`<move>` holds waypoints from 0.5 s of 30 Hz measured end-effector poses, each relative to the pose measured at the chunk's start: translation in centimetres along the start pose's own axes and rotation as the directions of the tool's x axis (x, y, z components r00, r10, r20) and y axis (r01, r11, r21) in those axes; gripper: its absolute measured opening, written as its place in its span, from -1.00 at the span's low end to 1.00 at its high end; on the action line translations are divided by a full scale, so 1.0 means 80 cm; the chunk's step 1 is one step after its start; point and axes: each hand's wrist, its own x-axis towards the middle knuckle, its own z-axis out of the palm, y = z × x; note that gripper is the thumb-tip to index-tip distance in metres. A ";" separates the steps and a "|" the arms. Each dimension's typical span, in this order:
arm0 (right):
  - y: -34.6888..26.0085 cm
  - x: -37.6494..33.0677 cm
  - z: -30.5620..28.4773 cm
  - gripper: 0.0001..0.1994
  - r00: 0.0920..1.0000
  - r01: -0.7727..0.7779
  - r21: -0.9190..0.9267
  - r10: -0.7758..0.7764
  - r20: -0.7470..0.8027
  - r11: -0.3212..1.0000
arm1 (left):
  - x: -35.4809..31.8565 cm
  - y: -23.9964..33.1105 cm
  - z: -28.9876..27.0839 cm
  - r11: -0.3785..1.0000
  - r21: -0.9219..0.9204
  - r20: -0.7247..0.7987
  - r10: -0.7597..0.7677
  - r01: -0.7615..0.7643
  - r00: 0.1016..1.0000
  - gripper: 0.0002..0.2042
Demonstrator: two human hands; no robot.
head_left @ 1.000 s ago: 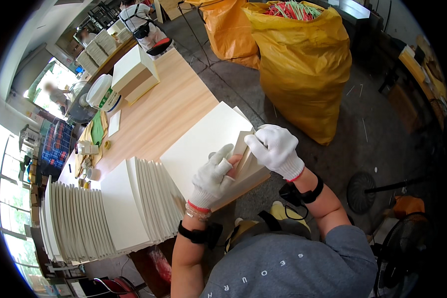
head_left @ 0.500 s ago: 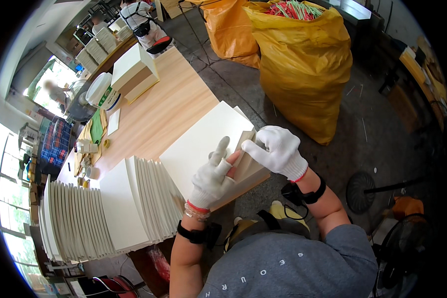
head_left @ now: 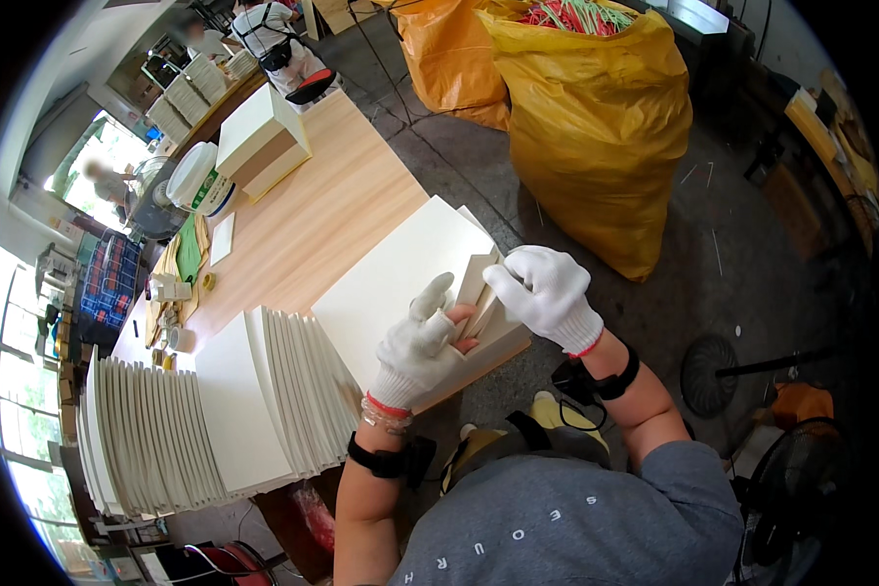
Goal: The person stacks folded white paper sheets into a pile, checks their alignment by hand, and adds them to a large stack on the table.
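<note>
A thick stack of large white sheets (head_left: 391, 264) lies at the table's near right corner, with its edge strip (head_left: 476, 283) lifted and fanned apart. My left hand (head_left: 420, 344), in a white knit glove with bare fingertips showing, rests over the stack. Its thumb is raised and apart, and two bare fingertips touch the lifted edge from the left. My right hand (head_left: 542, 291), in a white glove with a red cuff, pinches the far end of that edge between thumb and curled fingers. How many sheets it grips is hidden.
Rows of white folded sheets (head_left: 254, 391) stand at left. Farther along the wooden table (head_left: 352, 166) are a white block stack (head_left: 264, 137), a white bucket (head_left: 197, 181), tape and cloths. A large yellow sack (head_left: 601, 137) stands on the floor beyond. Other people work at the back left.
The lifted edge has spread apart more, with a gap opening between its layers. My left fingertips have shifted into that gap, and my right hand has moved only slightly.
</note>
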 end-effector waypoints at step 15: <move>0.032 -0.020 -0.035 -0.79 0.910 0.415 -0.471 -0.346 0.231 0.778 | 0.002 -0.001 0.001 0.990 0.044 -0.012 0.137 -0.137 0.990 -0.59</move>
